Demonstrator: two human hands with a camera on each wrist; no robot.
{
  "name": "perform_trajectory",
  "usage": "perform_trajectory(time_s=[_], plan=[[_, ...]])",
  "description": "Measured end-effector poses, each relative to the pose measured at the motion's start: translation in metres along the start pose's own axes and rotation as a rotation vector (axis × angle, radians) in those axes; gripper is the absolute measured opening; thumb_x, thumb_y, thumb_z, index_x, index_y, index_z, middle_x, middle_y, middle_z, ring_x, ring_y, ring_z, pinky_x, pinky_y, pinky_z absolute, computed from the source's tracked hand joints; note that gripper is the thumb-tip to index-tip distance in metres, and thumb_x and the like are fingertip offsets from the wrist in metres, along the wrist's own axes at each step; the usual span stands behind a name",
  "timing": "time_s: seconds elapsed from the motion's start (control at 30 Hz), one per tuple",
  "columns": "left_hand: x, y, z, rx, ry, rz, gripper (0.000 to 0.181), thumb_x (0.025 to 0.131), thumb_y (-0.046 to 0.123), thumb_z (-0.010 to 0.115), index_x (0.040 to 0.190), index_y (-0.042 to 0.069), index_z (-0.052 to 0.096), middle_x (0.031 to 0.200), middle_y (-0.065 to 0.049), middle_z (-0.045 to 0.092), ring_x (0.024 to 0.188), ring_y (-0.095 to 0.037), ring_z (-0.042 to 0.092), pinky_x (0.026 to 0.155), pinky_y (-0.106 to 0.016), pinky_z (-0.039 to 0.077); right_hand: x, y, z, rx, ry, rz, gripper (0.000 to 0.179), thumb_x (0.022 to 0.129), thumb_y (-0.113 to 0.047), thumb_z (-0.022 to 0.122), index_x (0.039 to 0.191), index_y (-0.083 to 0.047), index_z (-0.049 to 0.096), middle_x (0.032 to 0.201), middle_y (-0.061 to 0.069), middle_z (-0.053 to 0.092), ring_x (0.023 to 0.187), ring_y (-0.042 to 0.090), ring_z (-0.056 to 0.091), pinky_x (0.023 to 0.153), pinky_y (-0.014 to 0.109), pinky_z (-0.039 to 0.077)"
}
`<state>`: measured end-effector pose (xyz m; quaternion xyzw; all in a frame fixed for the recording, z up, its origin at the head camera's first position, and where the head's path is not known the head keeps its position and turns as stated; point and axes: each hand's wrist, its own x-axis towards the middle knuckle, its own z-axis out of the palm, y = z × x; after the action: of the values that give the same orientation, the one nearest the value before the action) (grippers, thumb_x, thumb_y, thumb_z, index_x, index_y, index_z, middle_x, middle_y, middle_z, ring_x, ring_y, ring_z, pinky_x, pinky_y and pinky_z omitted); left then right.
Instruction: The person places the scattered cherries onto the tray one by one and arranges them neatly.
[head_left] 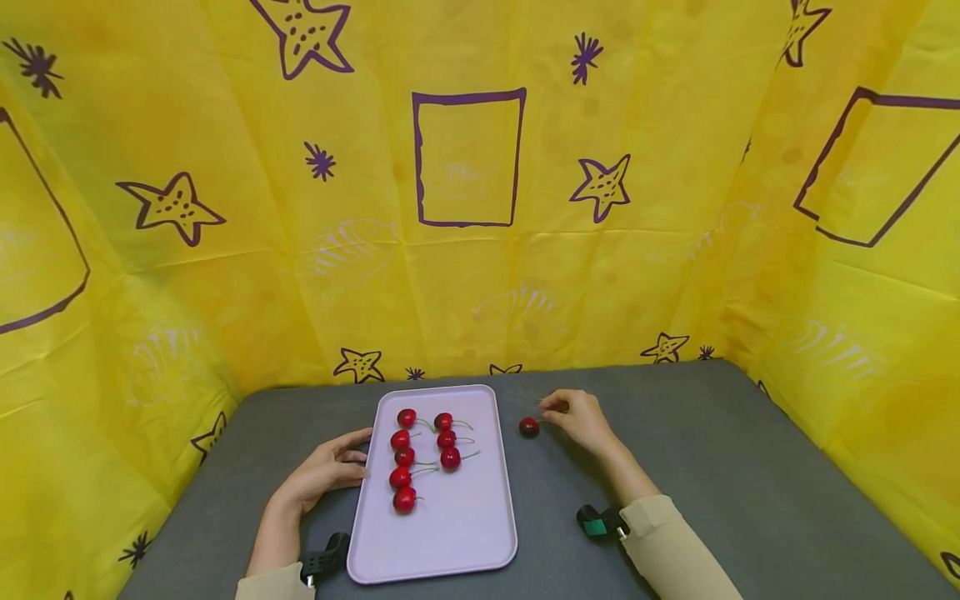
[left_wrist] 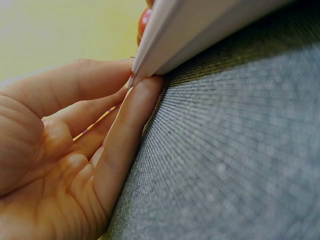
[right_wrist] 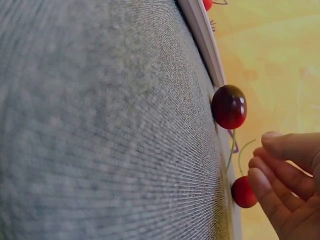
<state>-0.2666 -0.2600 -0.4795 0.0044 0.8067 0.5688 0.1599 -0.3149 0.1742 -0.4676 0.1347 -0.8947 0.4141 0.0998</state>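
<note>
A pale lilac tray [head_left: 457,542] lies on the dark table, bearing several red cherries with green stems in two columns; one is the front cherry [head_left: 404,500]. Fingertips of my left hand [head_left: 330,467] rest against the tray's left edge; in the left wrist view, the tray rim [left_wrist: 150,50] meets them. To the right of the tray is a dark cherry [right_wrist: 229,107] on the table. My right hand [head_left: 581,419] hovers beside it, fingers loosely bent, thumb and fingertips apart. Another cherry [right_wrist: 243,192] lies right at these fingertips, hidden behind the hand in the head view.
A yellow cloth [head_left: 465,283] with purple star and frame drawings hangs around the back and sides of the grey table [head_left: 720,467]. Both wrists wear black straps, including the right wrist strap [head_left: 600,522].
</note>
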Motion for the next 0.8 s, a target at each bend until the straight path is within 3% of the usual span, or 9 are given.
perform_trajectory(time_s=[0.4, 0.8], plan=[[0.001, -0.001, 0.0, 0.003, -0.001, -0.005, 0.077, 0.083, 0.01, 0.072, 0.151, 0.004, 0.036, 0.118, -0.017, 0.057, 0.097, -0.019, 0.059, 0.089, -0.033, 0.06, -0.001, 0.015, 0.004, -0.087, -0.03, 0.024, 0.013, 0.081, -0.011, 0.077, 0.094, -0.011, 0.078, 0.091, 0.005, 0.077, 0.083, 0.015, 0.069, 0.079, 0.031, 0.054], [0.001, -0.001, 0.0, -0.001, -0.003, 0.003, 0.077, 0.083, 0.01, 0.072, 0.151, 0.004, 0.036, 0.116, -0.017, 0.057, 0.097, -0.019, 0.059, 0.088, -0.033, 0.06, -0.001, 0.02, 0.008, -0.084, -0.079, 0.023, 0.017, 0.08, -0.008, 0.077, 0.096, -0.008, 0.077, 0.088, 0.006, 0.072, 0.079, 0.011, 0.061, 0.073, 0.024, 0.05]])
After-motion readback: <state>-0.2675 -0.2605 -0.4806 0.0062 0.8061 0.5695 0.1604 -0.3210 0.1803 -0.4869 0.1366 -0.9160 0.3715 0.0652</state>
